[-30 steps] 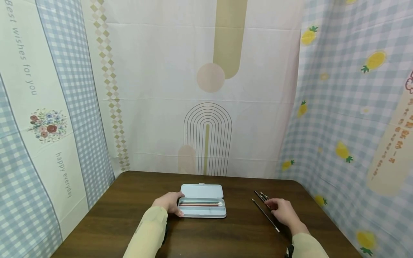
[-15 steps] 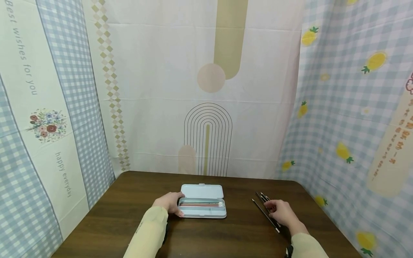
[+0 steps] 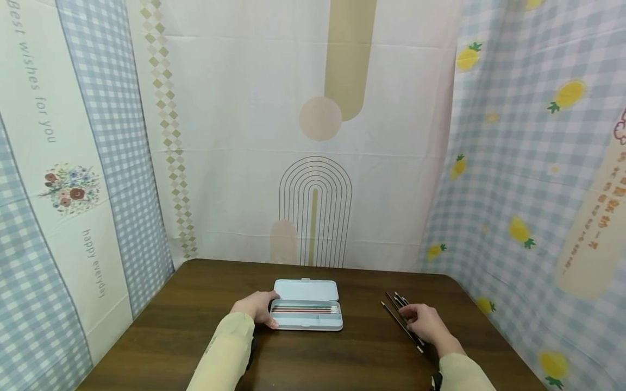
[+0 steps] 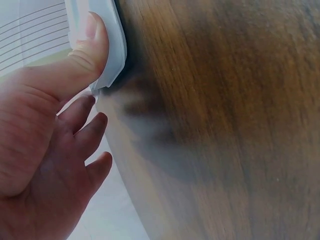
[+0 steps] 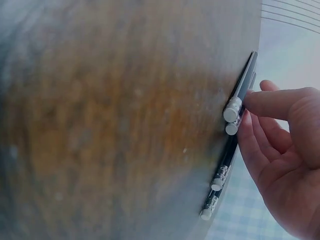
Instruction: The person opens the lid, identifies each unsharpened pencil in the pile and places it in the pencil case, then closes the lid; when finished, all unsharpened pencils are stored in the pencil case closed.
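A pale blue pencil case [image 3: 305, 328] lies with its lid [image 3: 305, 290] folded back, and several pencils [image 3: 303, 310] rest in its rear compartment. My left hand [image 3: 255, 307] grips the case's left end, the thumb [image 4: 92, 40] over its edge in the left wrist view. To the right, several dark pencils with white erasers lie on the table. My right hand [image 3: 427, 324] pinches among them; in the right wrist view its thumb [image 5: 270, 102] touches a dark pencil [image 5: 242, 87]. Which pencils the fingers hold is partly hidden. One pencil [image 3: 391, 313] lies on the left of the group.
The brown wooden table [image 3: 332, 361] has rounded far corners. A pale patterned cloth [image 3: 235, 163] hangs behind it, with checked cloths on the left and right [image 3: 513, 179]. Bare tabletop lies between the case and the loose pencils.
My right hand has shifted slightly left and toward me, and the pencils under it now lie closer to the leftmost pencil. The left hand and the case have stayed put.
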A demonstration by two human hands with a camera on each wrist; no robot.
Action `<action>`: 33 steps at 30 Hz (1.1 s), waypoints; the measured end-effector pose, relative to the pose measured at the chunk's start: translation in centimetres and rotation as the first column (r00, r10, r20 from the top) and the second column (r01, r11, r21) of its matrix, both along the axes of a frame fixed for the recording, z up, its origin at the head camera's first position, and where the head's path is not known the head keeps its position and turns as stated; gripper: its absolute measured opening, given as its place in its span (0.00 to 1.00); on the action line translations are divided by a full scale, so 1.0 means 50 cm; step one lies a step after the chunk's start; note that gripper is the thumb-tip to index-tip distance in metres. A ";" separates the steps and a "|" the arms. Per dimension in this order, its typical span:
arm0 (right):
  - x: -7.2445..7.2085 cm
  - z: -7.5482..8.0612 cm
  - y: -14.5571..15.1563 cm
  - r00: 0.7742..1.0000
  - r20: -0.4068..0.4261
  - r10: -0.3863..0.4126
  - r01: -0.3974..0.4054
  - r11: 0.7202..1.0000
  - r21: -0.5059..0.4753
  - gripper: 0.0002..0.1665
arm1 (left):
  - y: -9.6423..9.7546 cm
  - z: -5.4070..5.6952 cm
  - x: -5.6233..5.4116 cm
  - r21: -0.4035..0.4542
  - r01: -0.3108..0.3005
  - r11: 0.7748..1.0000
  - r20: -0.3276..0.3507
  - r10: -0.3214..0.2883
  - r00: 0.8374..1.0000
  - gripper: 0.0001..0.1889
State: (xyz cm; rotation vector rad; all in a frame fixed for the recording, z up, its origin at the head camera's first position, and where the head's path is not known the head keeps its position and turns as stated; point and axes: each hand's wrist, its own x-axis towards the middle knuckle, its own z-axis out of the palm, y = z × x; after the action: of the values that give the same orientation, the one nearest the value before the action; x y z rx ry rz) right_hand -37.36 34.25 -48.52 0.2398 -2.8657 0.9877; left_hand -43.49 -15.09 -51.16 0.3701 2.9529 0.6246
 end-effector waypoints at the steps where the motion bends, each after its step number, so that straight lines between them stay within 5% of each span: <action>1: 0.000 -0.001 -0.001 1.000 0.001 -0.002 0.002 1.000 -0.002 0.22 | -0.008 -0.029 -0.026 -0.003 0.008 1.000 -0.010 -0.008 1.000 0.50; 3: 0.001 -0.003 -0.001 1.000 -0.003 -0.004 0.004 1.000 -0.002 0.22 | -0.015 -0.058 -0.052 -0.003 0.005 1.000 -0.015 -0.005 1.000 0.51; 13: 0.002 -0.007 -0.008 0.999 0.029 -0.038 0.038 0.999 -0.011 0.22 | -0.012 -0.008 0.004 -0.042 0.010 0.999 -0.022 -0.011 1.000 0.48; 20: 0.002 -0.007 -0.013 0.999 0.018 -0.038 0.038 0.999 0.018 0.21 | -0.019 -0.041 -0.035 -0.047 0.007 0.999 -0.017 -0.008 1.000 0.50; 23: 0.003 -0.005 -0.015 0.999 0.027 -0.036 0.035 0.999 0.024 0.21 | -0.013 -0.017 -0.012 -0.061 0.014 0.998 -0.016 -0.015 1.000 0.49; 28: 0.003 0.001 -0.019 0.999 0.015 -0.028 0.027 0.999 0.035 0.21 | 0.015 0.063 0.065 -0.047 -0.008 0.999 0.003 0.008 1.000 0.46; 33: 0.005 0.009 -0.032 0.999 -0.040 -0.030 0.031 0.999 0.041 0.20 | 0.021 0.097 0.096 -0.034 0.012 0.999 -0.008 -0.013 1.000 0.44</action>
State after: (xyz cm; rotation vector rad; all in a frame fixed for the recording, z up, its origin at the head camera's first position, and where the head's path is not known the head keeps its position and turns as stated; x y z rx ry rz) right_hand -37.12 32.64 -48.05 0.2160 -2.8475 0.9088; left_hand -38.68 -14.06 -46.32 0.3886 2.9627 0.5728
